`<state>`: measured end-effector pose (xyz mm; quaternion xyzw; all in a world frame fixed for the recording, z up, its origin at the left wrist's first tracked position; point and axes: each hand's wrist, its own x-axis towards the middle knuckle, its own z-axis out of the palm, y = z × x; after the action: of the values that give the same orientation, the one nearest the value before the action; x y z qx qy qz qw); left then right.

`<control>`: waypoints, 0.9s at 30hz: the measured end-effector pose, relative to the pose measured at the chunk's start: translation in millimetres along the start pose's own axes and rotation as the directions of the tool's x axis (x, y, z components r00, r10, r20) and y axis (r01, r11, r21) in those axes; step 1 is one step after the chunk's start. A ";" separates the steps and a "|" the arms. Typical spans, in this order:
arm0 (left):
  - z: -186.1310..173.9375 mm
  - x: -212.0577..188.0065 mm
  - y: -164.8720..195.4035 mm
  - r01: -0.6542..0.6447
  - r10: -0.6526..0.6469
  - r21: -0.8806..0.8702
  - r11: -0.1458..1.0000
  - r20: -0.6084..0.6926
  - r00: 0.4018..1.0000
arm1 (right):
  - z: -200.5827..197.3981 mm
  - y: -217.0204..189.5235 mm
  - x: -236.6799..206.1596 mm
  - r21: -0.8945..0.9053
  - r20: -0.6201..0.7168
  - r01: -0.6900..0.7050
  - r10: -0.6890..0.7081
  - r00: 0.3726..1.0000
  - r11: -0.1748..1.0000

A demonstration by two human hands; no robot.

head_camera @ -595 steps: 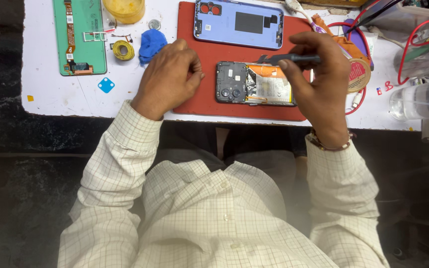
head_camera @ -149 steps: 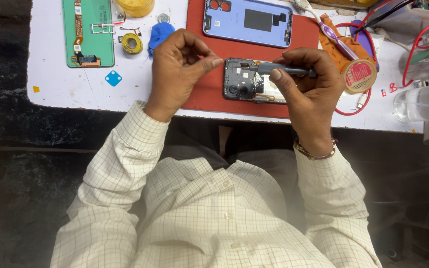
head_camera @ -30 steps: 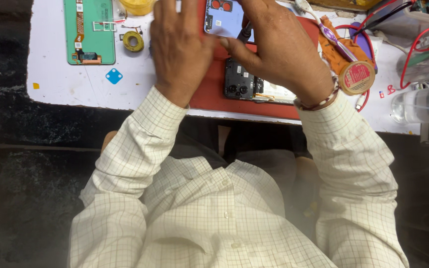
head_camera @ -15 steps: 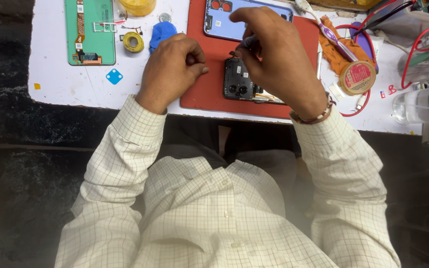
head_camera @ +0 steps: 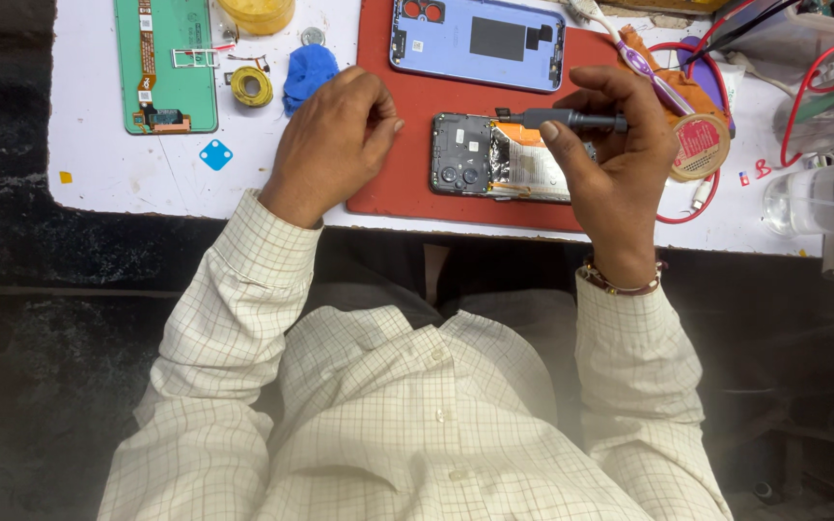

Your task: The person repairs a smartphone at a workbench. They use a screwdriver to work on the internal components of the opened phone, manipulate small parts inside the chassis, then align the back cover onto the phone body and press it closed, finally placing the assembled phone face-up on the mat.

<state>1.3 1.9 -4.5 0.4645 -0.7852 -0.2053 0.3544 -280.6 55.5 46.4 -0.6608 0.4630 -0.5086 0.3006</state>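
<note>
Overhead: opened phone (head_camera: 499,159) laid flat on red mat (head_camera: 407,174), internals exposed for access. Dark screwdriver (head_camera: 571,120) gripped in right hand (head_camera: 615,164), tip held over phone's top edge. Left hand (head_camera: 332,145) curled loosely shut, nothing seen held, rested at mat edge w/ blue back cover (head_camera: 478,42) set aside behind.

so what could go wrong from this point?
1. The right hand holds a screwdriver over the opened phone; a slip could gouge its exposed board or foil.
2. The left hand is curled beside the phone, not on it, so the phone may shift on the red mat.
</note>
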 end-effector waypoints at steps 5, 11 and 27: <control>2.4 2.4 6.4 0.004 -0.008 -0.123 0.992 -0.028 1.000 | 3.4 2.5 -7.0 0.039 -0.033 -0.034 0.035 0.999 0.999; 6.3 1.9 12.0 0.095 -0.112 -0.338 0.936 -0.030 0.993 | 7.9 3.9 -13.6 0.144 -0.074 -0.047 0.058 0.996 0.989; 19.3 -4.1 24.8 0.077 -0.130 -0.878 0.473 0.017 0.991 | 32.5 -7.6 -17.6 0.440 -0.083 -0.047 0.092 0.992 0.897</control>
<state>-26.3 17.3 -2.7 0.2706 -0.5314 -0.5856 0.5491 -248.4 72.1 36.3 -0.5329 0.3752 -0.6212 0.4351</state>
